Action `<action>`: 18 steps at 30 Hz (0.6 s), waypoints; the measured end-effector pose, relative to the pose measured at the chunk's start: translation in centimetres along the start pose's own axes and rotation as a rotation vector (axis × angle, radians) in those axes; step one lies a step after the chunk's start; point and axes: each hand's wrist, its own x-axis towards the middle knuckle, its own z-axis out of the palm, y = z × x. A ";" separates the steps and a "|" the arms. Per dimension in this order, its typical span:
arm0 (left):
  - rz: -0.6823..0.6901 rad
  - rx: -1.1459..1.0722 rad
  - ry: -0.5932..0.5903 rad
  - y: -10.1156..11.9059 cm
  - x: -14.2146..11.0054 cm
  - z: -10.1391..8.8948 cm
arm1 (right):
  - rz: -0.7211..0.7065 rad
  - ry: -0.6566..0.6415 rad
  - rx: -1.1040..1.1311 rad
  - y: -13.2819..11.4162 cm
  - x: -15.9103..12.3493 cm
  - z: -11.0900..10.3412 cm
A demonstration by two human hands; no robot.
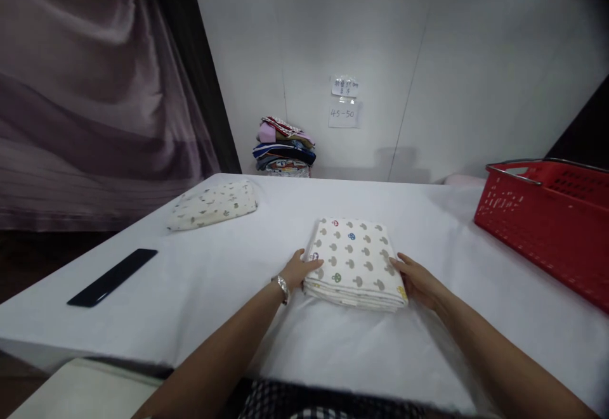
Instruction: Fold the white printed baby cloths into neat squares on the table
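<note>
Left hand [304, 271] and right hand [417, 279] meet the two sides of a folded cloth [354, 255], which lies flat on the white table [200, 305], just below and to the right of the middle of the frame. Its near edge shows several layers, stacked but not quite even, and that is where I would expect trouble: if one hand pressed in harder than the other, the layers could slide over each other and the fold would skew or buckle. Lifting by the upper layers alone might likewise let the lower ones sag loose.

As for the hands, the left is loosely spread, its thumb laid over the cloth's left edge (a silvery bracelet [281, 289] circles that wrist). The right is partly curled, its fingertips at the right edge. Both touch the cloth, but the undersides are hidden, so I cannot say whether either one truly grips it.

Well apart from them, a small-patterned bundle [216, 206] lies left of centre, with a black strip [114, 277] nearer the left edge of the frame. A red basket [547, 222] stands at the far right, and a pile [285, 153] of folded fabrics rises at upper centre.
</note>
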 end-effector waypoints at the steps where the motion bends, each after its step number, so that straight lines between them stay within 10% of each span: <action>1: -0.002 0.003 -0.014 -0.1 0.0 -0.1 | 0.004 0.003 0.019 0.0 0.1 0.2; 9: 0.085 0.074 -0.059 -2.1 0.8 -0.6 | -0.098 0.086 -0.275 0.5 0.0 -0.3; 14: 0.273 0.266 0.057 -2.6 0.4 -0.9 | -0.562 0.303 -0.951 0.6 -0.8 -0.7; 18: 0.629 0.498 0.211 -2.0 -1.5 -1.2 | -0.856 0.105 -1.114 1.0 -2.7 1.0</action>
